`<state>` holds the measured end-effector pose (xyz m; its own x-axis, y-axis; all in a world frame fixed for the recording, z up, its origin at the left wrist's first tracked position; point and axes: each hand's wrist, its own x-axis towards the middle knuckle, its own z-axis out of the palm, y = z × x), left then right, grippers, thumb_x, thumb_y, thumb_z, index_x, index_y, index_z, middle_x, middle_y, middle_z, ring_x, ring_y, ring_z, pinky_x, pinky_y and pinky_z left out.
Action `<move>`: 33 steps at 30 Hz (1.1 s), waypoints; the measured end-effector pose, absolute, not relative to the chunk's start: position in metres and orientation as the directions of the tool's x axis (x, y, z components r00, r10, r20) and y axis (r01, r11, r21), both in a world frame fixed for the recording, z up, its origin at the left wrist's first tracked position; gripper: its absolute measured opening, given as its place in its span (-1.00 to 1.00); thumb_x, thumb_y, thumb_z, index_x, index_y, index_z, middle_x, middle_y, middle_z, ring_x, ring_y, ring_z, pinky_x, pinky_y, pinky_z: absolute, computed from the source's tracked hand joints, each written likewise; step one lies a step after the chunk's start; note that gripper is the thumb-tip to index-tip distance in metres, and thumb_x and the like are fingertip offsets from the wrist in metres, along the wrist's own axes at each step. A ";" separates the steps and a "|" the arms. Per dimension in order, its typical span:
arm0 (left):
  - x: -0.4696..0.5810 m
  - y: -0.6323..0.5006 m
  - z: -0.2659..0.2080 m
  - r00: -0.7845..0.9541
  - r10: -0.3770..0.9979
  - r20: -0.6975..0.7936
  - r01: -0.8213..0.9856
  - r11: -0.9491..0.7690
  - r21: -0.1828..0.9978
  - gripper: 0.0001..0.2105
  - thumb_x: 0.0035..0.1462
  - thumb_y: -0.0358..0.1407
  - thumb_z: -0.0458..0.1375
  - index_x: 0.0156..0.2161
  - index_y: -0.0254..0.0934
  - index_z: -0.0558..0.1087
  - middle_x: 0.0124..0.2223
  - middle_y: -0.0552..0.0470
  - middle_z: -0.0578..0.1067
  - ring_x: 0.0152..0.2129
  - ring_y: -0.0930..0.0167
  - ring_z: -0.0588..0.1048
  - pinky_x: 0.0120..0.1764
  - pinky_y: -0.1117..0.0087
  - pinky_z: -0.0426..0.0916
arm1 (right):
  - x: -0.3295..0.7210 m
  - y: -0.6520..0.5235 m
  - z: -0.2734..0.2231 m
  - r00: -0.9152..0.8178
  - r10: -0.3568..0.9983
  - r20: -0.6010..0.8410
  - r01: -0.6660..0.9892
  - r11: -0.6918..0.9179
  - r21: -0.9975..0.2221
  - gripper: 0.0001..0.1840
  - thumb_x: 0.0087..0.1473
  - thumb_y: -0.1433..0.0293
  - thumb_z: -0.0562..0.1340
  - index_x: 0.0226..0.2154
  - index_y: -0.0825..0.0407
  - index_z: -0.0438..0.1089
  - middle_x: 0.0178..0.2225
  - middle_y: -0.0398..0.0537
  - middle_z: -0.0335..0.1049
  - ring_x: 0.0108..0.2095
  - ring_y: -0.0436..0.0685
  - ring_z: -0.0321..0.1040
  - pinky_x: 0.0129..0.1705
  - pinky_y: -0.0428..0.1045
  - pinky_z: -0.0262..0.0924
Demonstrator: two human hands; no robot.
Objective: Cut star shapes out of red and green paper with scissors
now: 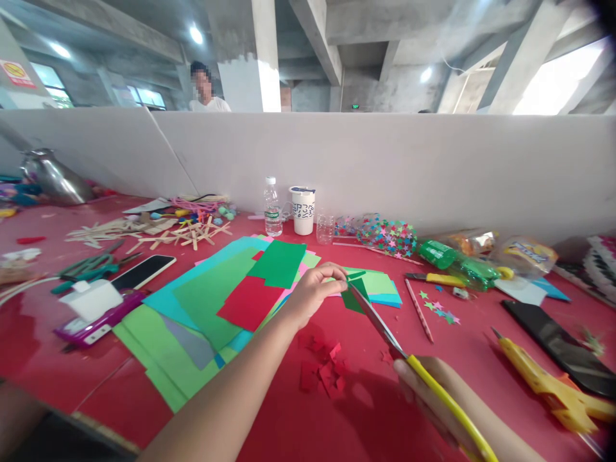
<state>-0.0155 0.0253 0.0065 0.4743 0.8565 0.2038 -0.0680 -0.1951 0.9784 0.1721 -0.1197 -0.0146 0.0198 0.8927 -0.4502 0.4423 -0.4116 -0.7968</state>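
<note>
My left hand (315, 290) pinches a small piece of dark green paper (355, 299) over the middle of the table. My right hand (430, 391) is wrapped round a pair of scissors (385, 330) with yellow handles. The blades point up and left and touch the green paper near my left fingertips. Below them, red paper scraps (330, 372) lie on the red tabletop. Left of my left hand spreads a pile of coloured sheets, with a green sheet (279, 263) and a red sheet (251, 303) on top.
A water bottle (272, 212) and a white cup (303, 213) stand at the back. To the right lie a yellow utility knife (440, 280), a yellow glue gun (543, 378) and a black phone (558, 346). Another phone (143, 273) lies left. A person (206, 93) is beyond the partition.
</note>
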 end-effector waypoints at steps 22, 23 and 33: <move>-0.014 0.025 0.005 0.468 0.862 0.195 -0.069 -0.185 0.980 -0.87 -0.08 -0.26 0.18 -0.52 -0.28 0.41 -0.24 0.01 0.43 -0.17 0.30 0.36 -0.07 0.32 0.19 | 0.172 -0.120 -0.007 0.026 0.903 -0.429 0.465 -0.391 -0.795 -0.42 0.01 -0.14 0.10 -0.65 0.00 0.11 -0.83 -0.30 0.06 -0.82 -0.12 -0.02 -0.74 -0.16 -0.18; -0.014 0.025 0.005 0.468 0.862 0.195 -0.072 -0.182 0.981 -0.87 -0.07 -0.26 0.18 -0.51 -0.28 0.41 -0.24 0.01 0.43 -0.16 0.30 0.36 -0.07 0.32 0.19 | 0.171 -0.120 -0.006 0.031 0.904 -0.425 0.469 -0.389 -0.793 -0.42 0.00 -0.14 0.10 -0.65 0.00 0.10 -0.82 -0.31 0.04 -0.82 -0.12 -0.03 -0.74 -0.16 -0.18; -0.014 0.026 0.000 0.437 0.871 0.226 -0.051 -0.227 0.973 -0.88 -0.06 -0.25 0.19 -0.47 -0.26 0.42 -0.27 0.03 0.45 -0.19 0.31 0.39 -0.07 0.34 0.20 | 0.173 -0.121 -0.011 0.042 0.911 -0.411 0.450 -0.384 -0.806 -0.42 0.01 -0.14 0.06 -0.63 0.01 0.14 -0.83 -0.36 -0.05 -0.84 -0.15 -0.12 -0.79 -0.20 -0.25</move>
